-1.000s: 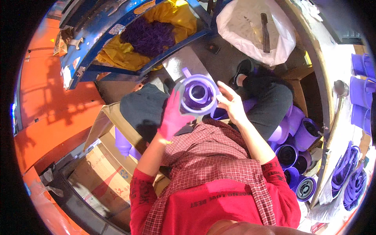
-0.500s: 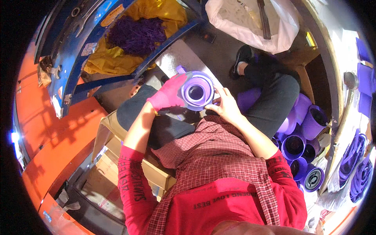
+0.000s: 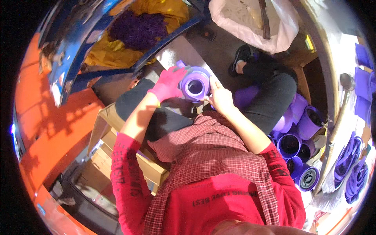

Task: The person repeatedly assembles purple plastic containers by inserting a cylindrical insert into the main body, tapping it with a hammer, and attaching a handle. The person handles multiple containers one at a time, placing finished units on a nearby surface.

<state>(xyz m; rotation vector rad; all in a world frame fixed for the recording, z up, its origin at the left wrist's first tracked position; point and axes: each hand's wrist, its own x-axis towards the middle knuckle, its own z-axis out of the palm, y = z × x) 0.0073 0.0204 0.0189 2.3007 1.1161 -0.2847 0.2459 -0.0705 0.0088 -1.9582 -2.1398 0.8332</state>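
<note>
My left hand (image 3: 168,83), in a pink glove, grips the left side of a purple round hollow plastic part (image 3: 199,95). Stepped rings surround the part's dark central opening, which faces up. A small purple tab (image 3: 180,63) sticks out at its upper left. My right hand (image 3: 221,98) is bare and holds the part's right rim, index finger along the edge and thumb lower down. The part is held above my lap, in front of a pale flat surface (image 3: 182,53). The fingers under it are hidden.
Several purple cylindrical parts (image 3: 289,145) are heaped beside my right leg. A yellow sack (image 3: 103,55) with purple shreds (image 3: 137,31) lies at the far left, by a blue metal frame (image 3: 103,80). A white bag (image 3: 235,23) stands ahead, cardboard boxes (image 3: 150,172) at lower left.
The purple part has shifted slightly left and tilted a little. My right hand has moved left with it, its fingers more curled against the rim. My left hand keeps its grip.
</note>
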